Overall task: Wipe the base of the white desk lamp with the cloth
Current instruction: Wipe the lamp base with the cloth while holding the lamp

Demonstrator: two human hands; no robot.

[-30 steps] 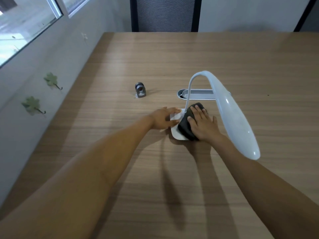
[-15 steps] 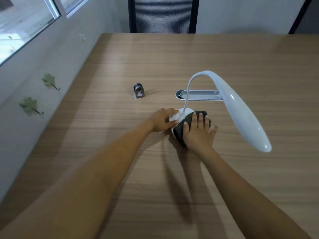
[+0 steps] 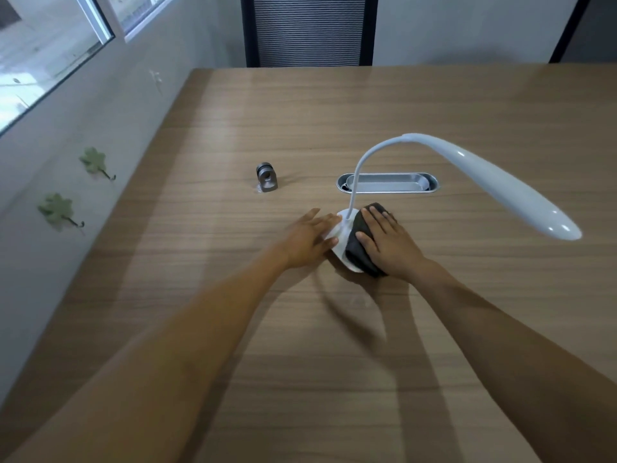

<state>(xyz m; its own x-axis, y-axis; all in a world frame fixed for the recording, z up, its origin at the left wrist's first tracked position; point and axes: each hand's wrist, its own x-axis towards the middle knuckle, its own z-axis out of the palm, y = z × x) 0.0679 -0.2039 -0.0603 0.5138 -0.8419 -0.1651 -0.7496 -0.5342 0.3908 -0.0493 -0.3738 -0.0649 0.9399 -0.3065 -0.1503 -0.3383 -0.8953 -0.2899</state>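
The white desk lamp stands on the wooden table, its long head (image 3: 500, 182) curving out to the right. Its round white base (image 3: 339, 243) shows only as a sliver between my hands. My left hand (image 3: 309, 240) rests flat against the base's left edge, fingers spread, steadying it. A dark grey cloth (image 3: 357, 242) lies bunched on top of the base, and my right hand (image 3: 389, 243) presses down on it, palm flat. Most of the base is hidden under the cloth and my hands.
A silver oval cable grommet (image 3: 387, 183) is set into the table just behind the lamp. A small metal cylinder stand (image 3: 266, 181) sits to the left of it. A dark mesh chair (image 3: 309, 30) stands at the far edge; a wall with leaf hooks (image 3: 96, 162) runs along the left.
The lamp has turned on its base, its head swinging away from me to the right. My right hand has kept the cloth on the base, shifting slightly.
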